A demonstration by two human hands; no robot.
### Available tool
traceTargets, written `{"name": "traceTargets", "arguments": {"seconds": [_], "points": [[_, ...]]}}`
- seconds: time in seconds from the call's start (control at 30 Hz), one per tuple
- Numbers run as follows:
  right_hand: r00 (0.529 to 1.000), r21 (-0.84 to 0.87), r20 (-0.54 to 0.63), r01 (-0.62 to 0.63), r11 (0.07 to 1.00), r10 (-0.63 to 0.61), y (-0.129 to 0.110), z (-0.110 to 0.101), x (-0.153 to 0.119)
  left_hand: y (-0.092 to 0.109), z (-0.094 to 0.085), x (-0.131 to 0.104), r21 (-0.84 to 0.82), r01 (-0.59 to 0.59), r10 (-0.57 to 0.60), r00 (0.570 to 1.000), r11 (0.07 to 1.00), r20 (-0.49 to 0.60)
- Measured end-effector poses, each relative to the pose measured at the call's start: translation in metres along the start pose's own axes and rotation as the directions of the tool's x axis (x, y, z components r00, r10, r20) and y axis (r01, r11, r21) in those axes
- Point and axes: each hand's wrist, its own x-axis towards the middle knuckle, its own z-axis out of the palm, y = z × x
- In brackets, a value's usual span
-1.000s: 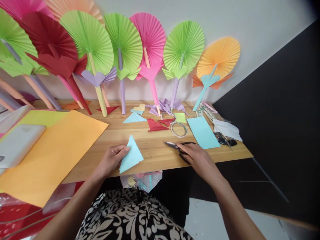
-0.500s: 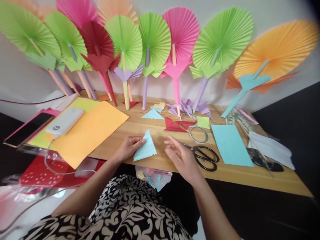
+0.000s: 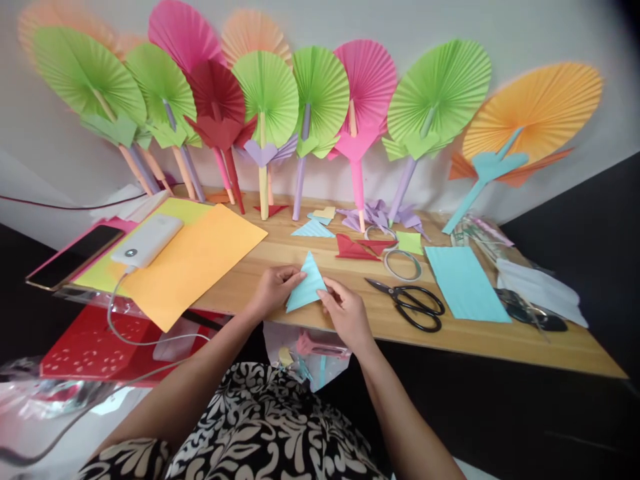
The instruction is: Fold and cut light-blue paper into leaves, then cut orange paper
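Observation:
Between my two hands is a light blue folded paper triangle point(image 3: 307, 285), its tip pointing away from me, held just above the table's front edge. My left hand point(image 3: 277, 288) pinches its left side between thumb and fingers. At the lower right corner, my right hand point(image 3: 346, 312) grips it with thumb and fingertips. Black-handled scissors point(image 3: 413, 303) lie to the right of my right hand, blades toward the left. Beyond the triangle are a pleated light blue paper piece point(image 3: 314, 229) and a folded red paper piece point(image 3: 356, 247).
Paper fans point(image 3: 265, 87) lean along the wall. Two tape rolls point(image 3: 403, 265) and a blue paper sheet point(image 3: 467, 283) lie to the right. On the left are orange paper point(image 3: 200, 257), a white power bank point(image 3: 147, 241) with a cable, and a phone point(image 3: 75, 257).
My right hand has come in from the right and taken hold of the triangle's right corner. The triangle has shifted slightly right and away from me in my left hand.

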Motion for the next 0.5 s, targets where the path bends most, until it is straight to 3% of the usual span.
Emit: {"name": "traceTargets", "arguments": {"seconds": [0.3, 0.5], "points": [[0.981, 0.174, -0.192, 0.01, 0.985, 0.024, -0.0008, -0.003, 0.0007, -0.0038, -0.0005, -0.0011, 0.014, -0.063, 0.061, 0.995, 0.998, 0.082], [0.947, 0.234, -0.319, 0.044, 0.971, 0.034, 0.0054, -0.0014, 0.0033, -0.0098, 0.0027, 0.0004, 0.107, -0.099, 0.086, 0.989, 0.989, 0.119]]}}
